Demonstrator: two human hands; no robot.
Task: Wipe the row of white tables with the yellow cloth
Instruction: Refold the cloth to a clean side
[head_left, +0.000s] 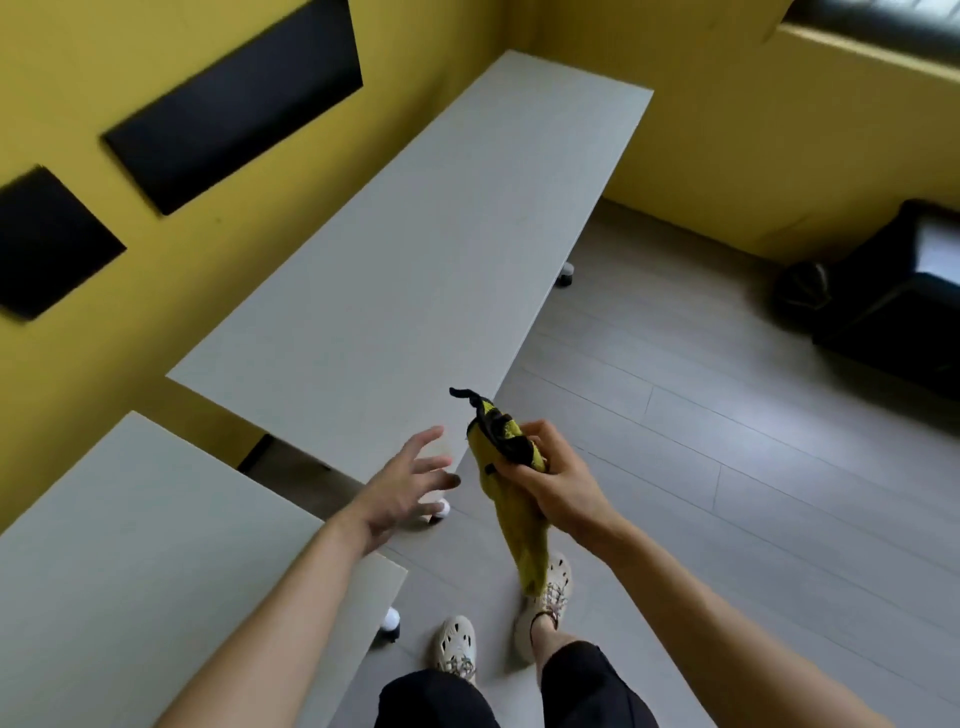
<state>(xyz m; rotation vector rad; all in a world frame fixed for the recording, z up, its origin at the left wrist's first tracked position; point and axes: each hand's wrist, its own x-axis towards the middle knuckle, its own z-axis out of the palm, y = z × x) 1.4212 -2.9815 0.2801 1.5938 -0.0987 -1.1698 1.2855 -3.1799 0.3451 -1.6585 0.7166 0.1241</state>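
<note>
I have the right hand (558, 483) closed round the yellow cloth (522, 540) at about its middle, fingers curled over a bunched top where a black trim (498, 426) sticks up, while the lower part hangs loose toward the floor (727, 467), in the air and touching neither counter. The left hand (402, 486) holds nothing; its fingers are spread and relaxed, reaching toward the cloth just beside it, over the near corner of the long far counter (426, 249). The hands are apart, close to one another. The near counter (130, 545) sits at my lower left, with a gap between the two tops. I judge the cloth light, soft and limp: it drapes under its own weight and will not hold a shape, so a one-handed grip in the middle leaves it a wad, poor for wiping. I would take a free edge or corner with the left hand, draw it open, then fold it into a flat pad and press it down under a flat palm. It does not look slippery or fragile; the main risk I see is the dangling end dragging or the trim catching on a counter edge. No wiping contact is made yet.
</note>
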